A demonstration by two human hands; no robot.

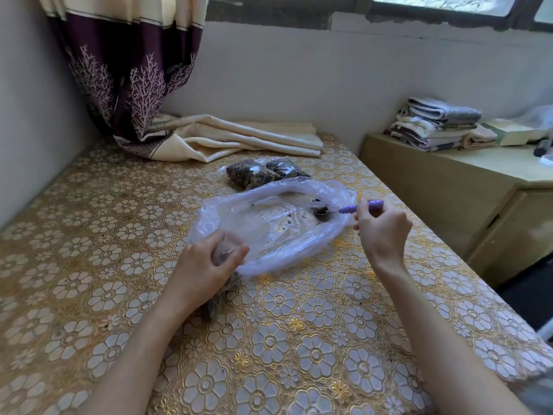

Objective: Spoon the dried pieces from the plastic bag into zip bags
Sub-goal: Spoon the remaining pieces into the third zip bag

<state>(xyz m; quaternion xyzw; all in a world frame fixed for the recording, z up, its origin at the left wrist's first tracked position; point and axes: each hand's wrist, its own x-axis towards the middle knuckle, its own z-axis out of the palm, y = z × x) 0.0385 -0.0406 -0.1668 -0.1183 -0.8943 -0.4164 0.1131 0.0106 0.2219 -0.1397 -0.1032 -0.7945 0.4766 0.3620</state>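
The plastic bag (269,226) lies nearly empty on the worktop (89,235), only crumbs left. The right hand (384,229) pinches the spoon (344,209) inside it; the left hand (206,265) grips a part-filled zip bag (221,298). Two filled zip bags (263,173) sit beyond, so the job looks almost finished.

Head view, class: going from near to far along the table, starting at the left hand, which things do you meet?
left hand → plastic bag → filled zip bags → folded cream cloth

Light: soft daylight from the window (443,4) above my table (89,265).
Shadows: faint under my arms.
Distortion: wide-angle bending at edges.
Blur: lower right corner smeared.
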